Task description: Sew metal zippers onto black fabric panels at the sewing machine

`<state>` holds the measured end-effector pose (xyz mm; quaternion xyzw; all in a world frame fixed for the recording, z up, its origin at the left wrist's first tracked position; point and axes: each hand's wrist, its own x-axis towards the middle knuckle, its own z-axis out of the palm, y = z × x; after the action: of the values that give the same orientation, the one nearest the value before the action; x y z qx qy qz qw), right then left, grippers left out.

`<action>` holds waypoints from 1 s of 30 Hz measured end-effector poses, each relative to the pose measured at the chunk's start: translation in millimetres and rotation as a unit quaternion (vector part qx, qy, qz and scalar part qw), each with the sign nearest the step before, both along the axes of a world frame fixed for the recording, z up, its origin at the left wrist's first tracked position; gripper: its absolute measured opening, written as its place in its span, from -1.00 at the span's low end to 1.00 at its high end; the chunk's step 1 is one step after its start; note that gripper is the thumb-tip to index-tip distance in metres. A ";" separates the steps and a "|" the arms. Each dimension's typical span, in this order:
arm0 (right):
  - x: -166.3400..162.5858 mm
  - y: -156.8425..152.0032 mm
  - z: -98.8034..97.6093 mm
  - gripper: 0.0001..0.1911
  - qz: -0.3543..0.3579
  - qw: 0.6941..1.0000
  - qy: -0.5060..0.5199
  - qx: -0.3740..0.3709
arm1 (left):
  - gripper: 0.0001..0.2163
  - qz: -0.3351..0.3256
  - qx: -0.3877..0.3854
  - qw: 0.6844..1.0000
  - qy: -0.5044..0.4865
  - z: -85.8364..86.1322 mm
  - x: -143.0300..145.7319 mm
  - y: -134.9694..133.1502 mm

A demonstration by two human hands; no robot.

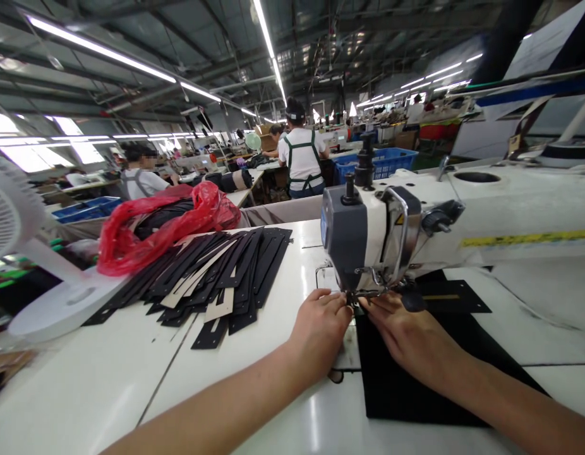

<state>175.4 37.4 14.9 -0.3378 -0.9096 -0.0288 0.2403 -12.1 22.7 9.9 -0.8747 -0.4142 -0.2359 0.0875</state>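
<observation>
A sewing machine (373, 234) has its needle and presser foot down between my two hands. My left hand (323, 328) is just left of the presser foot, its fingers bent and closed at the needle; what they pinch is hidden. On the other side my right hand (410, 332) has its fingers together at the top edge of a black fabric panel (401, 395), gripping it close to the foot. The panel lies flat on the table and runs under my right forearm. Behind it, a black strip (463, 297) with a slot lies under the machine arm.
Several black slotted strips (245, 272) are heaped on the white table (254, 392) at left, a few beige side up. Beyond them lies a red plastic bag (164, 221), next to a white fan (60, 284). A blue crate (387, 163) and other workers are further back.
</observation>
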 end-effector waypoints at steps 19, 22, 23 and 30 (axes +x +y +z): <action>-1.3 1.1 -6.0 -0.72 -0.009 0.999 0.035 0.010 | -0.90 -0.019 -0.006 0.999 -0.050 -4.9 -1.7 0.5; 0.8 0.2 -12.6 -0.73 -0.057 0.997 0.015 0.057 | -0.88 -0.006 -0.048 0.994 -0.094 -0.2 -4.1 -6.0; 3.1 -2.5 -15.2 -0.68 -0.079 0.994 0.005 0.081 | -0.86 0.004 -0.072 0.990 -0.122 2.8 -5.4 -11.9; 31.7 -72.3 -22.0 -0.42 -0.141 0.978 -0.068 0.141 | -0.82 0.074 -0.423 0.792 -0.434 25.0 -14.5 -88.3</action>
<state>207.0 -34.9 -7.1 -0.4227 -0.8536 -0.2134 0.2171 -26.6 -65.6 34.9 -0.5967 -0.5306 -0.3849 -0.4628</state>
